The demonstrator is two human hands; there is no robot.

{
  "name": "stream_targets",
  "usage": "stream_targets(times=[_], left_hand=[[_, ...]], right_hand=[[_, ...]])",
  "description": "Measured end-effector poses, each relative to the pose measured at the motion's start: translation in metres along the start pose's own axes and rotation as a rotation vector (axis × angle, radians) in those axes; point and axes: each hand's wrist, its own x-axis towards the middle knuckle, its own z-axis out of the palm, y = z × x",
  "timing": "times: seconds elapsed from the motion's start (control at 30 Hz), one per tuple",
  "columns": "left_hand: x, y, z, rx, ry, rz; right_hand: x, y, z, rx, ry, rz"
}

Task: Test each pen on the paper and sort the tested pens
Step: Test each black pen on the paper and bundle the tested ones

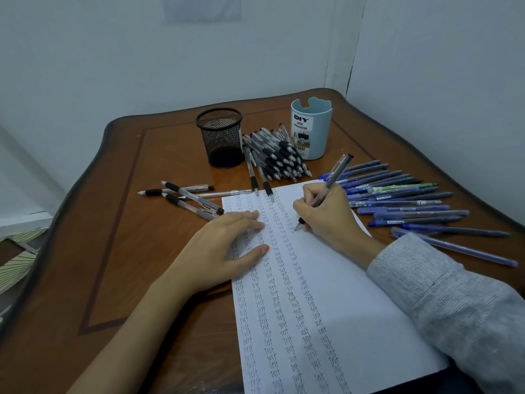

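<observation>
A white sheet of paper [355,280] lies on the wooden table, filled with several columns of the handwritten word "test". My right hand [326,217] grips a grey pen [332,177] with its tip touching the paper beside the rightmost column. My left hand [227,245] lies flat on the sheet's left side, fingers spread, holding nothing. A heap of black-grip pens [278,157] lies behind the paper. Several blue pens [403,200] are fanned out to the right. A few black-grip pens [187,194] lie apart on the left.
A black mesh pen cup [220,137] and a light blue desk organizer cup [311,129] stand at the back of the table [127,251]. Walls close in behind and at the right. The table's curved edge runs along the left.
</observation>
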Motion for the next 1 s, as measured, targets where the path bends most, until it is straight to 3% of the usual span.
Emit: stream_targets(times=[0.73,0.9,1.0], left_hand=[[-0.0001,-0.0008,0.0001,-0.008,-0.008,-0.012],[-0.0005,-0.0006,0.0001,-0.008,-0.004,-0.014],[-0.0006,-0.0003,-0.0002,-0.008,0.003,-0.013]], right_hand=[[0.0015,0.0029,0.0003,-0.040,0.007,-0.006],[0.0053,-0.0012,-0.0060,0.288,-0.036,0.155],[0.0059,-0.0039,-0.0060,0.349,-0.101,0.165]])
